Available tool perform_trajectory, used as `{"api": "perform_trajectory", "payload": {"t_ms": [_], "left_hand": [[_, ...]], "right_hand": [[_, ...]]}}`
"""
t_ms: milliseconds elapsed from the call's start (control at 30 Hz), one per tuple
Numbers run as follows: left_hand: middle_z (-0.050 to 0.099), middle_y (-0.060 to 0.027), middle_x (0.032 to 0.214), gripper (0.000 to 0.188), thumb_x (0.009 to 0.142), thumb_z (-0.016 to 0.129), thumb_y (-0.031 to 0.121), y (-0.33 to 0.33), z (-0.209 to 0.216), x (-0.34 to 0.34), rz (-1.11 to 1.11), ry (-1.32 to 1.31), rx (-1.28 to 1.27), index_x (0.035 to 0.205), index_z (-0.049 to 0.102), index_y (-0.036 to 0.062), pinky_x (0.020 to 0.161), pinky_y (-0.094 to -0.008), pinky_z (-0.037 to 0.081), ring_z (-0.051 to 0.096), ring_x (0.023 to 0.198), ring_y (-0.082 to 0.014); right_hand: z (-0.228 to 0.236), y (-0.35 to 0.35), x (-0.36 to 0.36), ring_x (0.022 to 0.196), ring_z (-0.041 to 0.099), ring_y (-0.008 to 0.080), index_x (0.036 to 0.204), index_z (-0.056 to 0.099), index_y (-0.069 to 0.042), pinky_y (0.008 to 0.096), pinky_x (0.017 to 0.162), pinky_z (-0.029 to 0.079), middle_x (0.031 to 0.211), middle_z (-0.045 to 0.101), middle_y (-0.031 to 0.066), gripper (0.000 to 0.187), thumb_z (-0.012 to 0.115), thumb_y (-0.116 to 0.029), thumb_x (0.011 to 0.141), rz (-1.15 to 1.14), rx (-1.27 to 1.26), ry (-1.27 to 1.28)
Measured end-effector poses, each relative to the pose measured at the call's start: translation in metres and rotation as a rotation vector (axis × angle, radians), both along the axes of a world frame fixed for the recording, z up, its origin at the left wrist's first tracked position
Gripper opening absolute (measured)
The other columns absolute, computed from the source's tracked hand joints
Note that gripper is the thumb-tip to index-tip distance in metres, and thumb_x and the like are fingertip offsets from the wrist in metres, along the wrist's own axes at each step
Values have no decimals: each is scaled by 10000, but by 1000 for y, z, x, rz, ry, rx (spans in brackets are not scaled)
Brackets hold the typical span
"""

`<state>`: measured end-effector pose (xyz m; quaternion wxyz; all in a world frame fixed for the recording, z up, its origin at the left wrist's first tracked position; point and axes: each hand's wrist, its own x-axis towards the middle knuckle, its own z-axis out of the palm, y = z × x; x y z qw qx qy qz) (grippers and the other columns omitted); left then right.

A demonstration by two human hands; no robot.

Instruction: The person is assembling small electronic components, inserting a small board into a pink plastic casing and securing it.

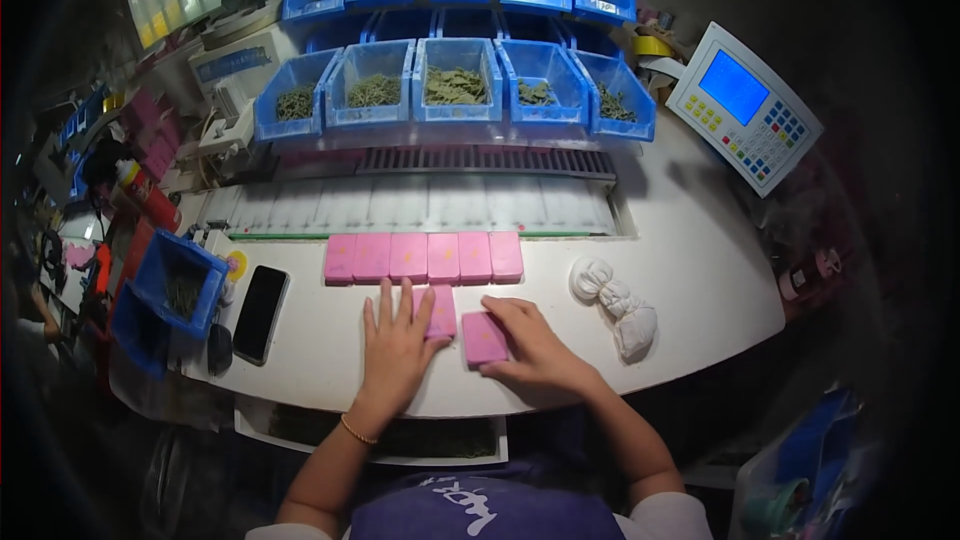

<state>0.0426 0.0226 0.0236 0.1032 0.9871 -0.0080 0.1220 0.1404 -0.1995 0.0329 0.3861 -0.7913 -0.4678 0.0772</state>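
Observation:
My right hand (535, 345) grips a pink block (486, 337) between thumb and fingers, just above or on the white tabletop. My left hand (398, 340) rests with fingers spread; its index finger and thumb touch the edge of another pink block (440, 312). A small gap separates these two blocks. Beyond them stands a row of several pink blocks (408, 257), side by side and touching, with faint yellow marks on top. The left-hand block sits close in front of that row.
Blue bins (458, 112) with small dull-green pieces rise in tiers behind a ribbed white panel (420, 205). A black phone (262, 315) and a blue bin (180, 280) lie left. A knotted white cloth bundle (615, 305) and a keypad console (745, 108) are right. An open drawer (370, 440) juts below the table edge.

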Motion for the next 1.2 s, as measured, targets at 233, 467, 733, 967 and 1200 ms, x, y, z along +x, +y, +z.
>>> {"api": "perform_trajectory", "payload": {"t_ms": [233,467,733,967,1200], "left_hand": [[330,-213,1537,649,864,696,385,0,23,-5,27,-48,-24,1428,483,146,1126,-580,254,274,1423,-443],[544,-144,1272,744,870,736,400,-27,14,-54,-185,679,-2135,1424,404,30,967,-342,498,574,1138,-241],[554,-115,1274,878,824,762,464,-48,1,-44,-618,511,-2398,1448,350,3,981,-328,496,557,1198,-200],[586,-87,1125,589,755,843,114,-42,24,-49,-123,30,-1186,1261,550,35,711,-256,542,633,889,-131],[604,-117,1146,554,732,798,72,-55,20,-53,-161,-156,-875,1240,579,59,723,-299,568,668,911,-199]], "right_hand": [[2,24,-1,1205,465,389,1380,427,-8,441,1040,393,1285,508,205,822,843,-226,705,-172,126,-130],[20,11,-80,1262,494,307,1462,330,-55,432,1103,386,1356,493,164,933,867,-85,699,-11,423,126],[15,4,-81,1411,355,279,1548,164,-52,412,1154,298,1555,298,201,940,770,-143,835,198,713,1118],[2,-7,-94,1437,324,274,1556,127,-20,385,1143,305,1578,259,208,725,562,-128,987,33,712,1338],[9,4,-102,1293,474,191,1513,278,33,307,1105,332,1460,454,178,580,493,-152,1008,-98,445,1142]]}}
